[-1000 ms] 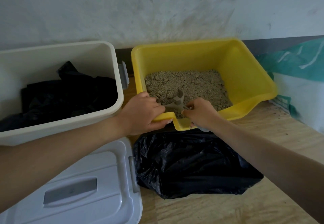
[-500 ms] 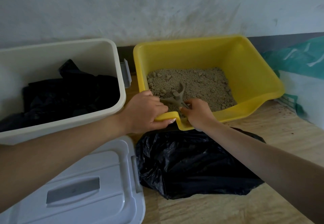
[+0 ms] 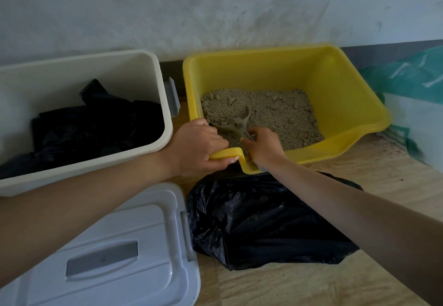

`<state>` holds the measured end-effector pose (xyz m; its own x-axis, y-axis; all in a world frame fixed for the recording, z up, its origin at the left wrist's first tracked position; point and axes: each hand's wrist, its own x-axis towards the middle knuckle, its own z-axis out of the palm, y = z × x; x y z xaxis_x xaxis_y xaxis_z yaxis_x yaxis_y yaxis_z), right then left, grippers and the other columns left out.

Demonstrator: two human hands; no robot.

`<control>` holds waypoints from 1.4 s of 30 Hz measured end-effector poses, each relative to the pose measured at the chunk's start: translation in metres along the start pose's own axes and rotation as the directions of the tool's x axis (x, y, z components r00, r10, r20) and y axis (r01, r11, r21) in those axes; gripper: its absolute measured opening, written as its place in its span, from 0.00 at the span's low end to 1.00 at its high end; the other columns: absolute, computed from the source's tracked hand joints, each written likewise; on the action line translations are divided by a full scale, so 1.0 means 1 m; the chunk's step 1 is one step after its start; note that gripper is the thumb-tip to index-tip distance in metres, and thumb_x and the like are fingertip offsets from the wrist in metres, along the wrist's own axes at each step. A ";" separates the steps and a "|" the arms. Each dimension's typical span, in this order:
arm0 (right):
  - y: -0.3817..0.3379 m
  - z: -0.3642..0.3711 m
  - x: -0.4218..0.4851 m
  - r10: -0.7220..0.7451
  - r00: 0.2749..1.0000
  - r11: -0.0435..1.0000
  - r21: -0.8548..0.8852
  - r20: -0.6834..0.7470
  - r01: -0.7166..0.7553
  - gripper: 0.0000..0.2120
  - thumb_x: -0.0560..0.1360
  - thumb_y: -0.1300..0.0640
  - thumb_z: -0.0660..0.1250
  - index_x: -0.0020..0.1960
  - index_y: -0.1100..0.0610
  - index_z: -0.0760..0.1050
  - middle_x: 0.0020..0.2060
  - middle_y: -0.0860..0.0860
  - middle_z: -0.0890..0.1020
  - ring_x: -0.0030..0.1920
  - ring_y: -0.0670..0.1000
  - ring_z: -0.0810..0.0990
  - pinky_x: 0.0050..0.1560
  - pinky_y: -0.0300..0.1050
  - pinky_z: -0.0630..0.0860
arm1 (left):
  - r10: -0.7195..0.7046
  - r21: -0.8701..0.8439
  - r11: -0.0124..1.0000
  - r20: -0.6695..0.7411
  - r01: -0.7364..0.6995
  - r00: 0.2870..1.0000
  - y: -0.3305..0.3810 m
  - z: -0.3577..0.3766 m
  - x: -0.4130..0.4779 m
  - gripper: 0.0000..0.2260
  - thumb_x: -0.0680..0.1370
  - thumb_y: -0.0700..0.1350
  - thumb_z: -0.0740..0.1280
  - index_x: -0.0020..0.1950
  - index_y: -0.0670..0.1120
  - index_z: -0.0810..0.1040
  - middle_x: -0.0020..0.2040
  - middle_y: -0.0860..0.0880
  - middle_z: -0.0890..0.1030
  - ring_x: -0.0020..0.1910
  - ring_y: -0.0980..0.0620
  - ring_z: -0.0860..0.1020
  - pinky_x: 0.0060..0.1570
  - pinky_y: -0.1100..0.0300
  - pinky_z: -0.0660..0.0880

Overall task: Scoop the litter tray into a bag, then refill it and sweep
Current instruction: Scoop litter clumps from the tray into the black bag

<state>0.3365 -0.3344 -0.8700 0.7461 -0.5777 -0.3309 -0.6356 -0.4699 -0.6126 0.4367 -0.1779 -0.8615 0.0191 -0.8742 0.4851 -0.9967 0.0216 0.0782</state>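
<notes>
Gripping the near rim of the yellow litter tray (image 3: 335, 85) with your left hand (image 3: 199, 147), fingers curled over its lip, you have it steadied; your right hand (image 3: 262, 147) wraps the handle of the grey scoop (image 3: 236, 123), whose head sits in the litter (image 3: 275, 114) just beyond your knuckles. Push shallow under the clumps, lift level, then carry it back over the black bag (image 3: 263, 221) beneath your right wrist

Open litter (image 3: 282, 114) right of scoop (image 3: 236, 123), yellow tray (image 3: 335, 94) walls around.

White bin (image 3: 107, 70) (blk plastic (image 3: 96, 126) inside), grey lid (image 3: 134, 238) in front.
</notes>
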 end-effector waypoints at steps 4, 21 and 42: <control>0.001 -0.002 -0.005 -0.022 1.000 0.999 0.027 -0.002 0.022 0.09 0.80 0.56 0.62 0.55 0.59 0.78 0.38 0.53 0.79 0.33 0.52 0.76 0.32 0.44 0.73 | -0.006 0.012 1.000 0.014 0.006 1.000 0.000 0.001 -0.001 0.23 0.78 0.59 0.56 0.32 0.46 0.74 0.27 0.52 0.75 0.28 0.51 0.72 0.38 0.56 0.64; 0.025 -0.034 -0.033 -0.039 0.995 0.978 0.201 -0.091 0.057 0.08 0.80 0.56 0.63 0.56 0.56 0.75 0.34 0.51 0.77 0.25 0.43 0.77 0.27 0.34 0.74 | -0.036 0.008 0.999 0.034 0.035 0.999 0.003 -0.004 -0.002 0.26 0.80 0.61 0.51 0.33 0.46 0.75 0.28 0.53 0.76 0.29 0.52 0.72 0.40 0.59 0.61; 0.040 -0.050 -0.068 0.022 0.986 0.929 0.367 -0.167 0.042 0.15 0.80 0.56 0.62 0.66 0.56 0.71 0.43 0.49 0.78 0.29 0.49 0.78 0.29 0.37 0.76 | -0.063 -0.015 0.998 0.125 0.066 0.990 0.006 -0.010 0.000 0.29 0.79 0.64 0.47 0.38 0.47 0.79 0.32 0.53 0.78 0.32 0.53 0.74 0.42 0.60 0.64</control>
<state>0.2510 -0.3468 -0.8362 0.6884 -0.6913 -0.2197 -0.4866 -0.2156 -0.8466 0.4313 -0.1731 -0.8521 0.0721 -0.9275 0.3669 -0.9920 -0.0285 0.1227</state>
